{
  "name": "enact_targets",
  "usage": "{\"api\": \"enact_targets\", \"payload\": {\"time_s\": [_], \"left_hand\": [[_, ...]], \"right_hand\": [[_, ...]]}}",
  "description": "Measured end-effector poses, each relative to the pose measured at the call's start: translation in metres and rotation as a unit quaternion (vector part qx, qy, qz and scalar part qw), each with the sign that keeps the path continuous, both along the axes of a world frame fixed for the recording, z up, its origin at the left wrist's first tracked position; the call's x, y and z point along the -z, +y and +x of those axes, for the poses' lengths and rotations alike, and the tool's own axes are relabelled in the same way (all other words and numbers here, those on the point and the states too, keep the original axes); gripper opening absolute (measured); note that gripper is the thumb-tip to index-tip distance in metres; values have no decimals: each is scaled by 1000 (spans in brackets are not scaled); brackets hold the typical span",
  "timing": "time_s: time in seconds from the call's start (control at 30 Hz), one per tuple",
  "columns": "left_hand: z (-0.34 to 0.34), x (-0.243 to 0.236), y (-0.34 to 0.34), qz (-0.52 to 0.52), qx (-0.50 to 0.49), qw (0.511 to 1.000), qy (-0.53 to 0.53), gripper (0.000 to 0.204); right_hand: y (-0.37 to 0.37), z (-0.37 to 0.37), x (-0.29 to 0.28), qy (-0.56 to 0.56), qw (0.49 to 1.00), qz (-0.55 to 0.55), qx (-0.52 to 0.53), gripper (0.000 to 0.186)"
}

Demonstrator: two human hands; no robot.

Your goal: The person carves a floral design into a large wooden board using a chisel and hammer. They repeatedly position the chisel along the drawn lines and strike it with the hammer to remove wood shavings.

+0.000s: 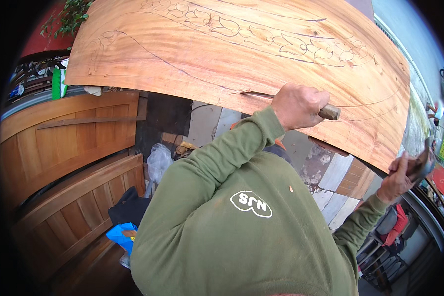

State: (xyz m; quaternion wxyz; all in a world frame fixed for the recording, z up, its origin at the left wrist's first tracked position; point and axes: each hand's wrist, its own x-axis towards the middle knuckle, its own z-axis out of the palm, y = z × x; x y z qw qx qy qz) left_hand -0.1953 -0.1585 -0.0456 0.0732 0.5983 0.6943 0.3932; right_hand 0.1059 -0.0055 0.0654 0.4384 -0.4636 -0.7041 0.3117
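Got the left hand [300,104] curled tight around a chisel [329,112] just right of centre, resting its tip on a big wooden board [222,61], sketched with a floral pattern [254,35], across the top of frame. Got the right hand [398,178] wrapped around a blurry dark tool [422,165], far right; can't tell what kind.
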Motion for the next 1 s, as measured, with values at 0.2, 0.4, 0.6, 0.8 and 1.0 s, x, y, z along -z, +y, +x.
{"api": "enact_targets", "payload": {"time_s": [0.2, 0.4, 0.6, 0.8, 1.0], "left_hand": [[0, -5, -1, -12, 14, 1000, 2, 27], [-5, 1, -5, 40, 11, 999, 1, 29], [-2, 4, -2, 8, 17, 1000, 5, 26], [-11, 7, -6, 11, 33, 999, 10, 24], [-11, 3, -11, -7, 38, 999, -7, 27]], "right_hand": [[-66, -97, 61, 347, 935, -10, 73, 42], [-81, -77, 115, 39, 994, -81, -54, 73], [-53, -92, 54, 391, 914, -65, 90, 26], [-102, -96, 129, -1, 995, -10, -103, 64], [-76, -85, 57, 334, 939, -35, 68, 38]]}}
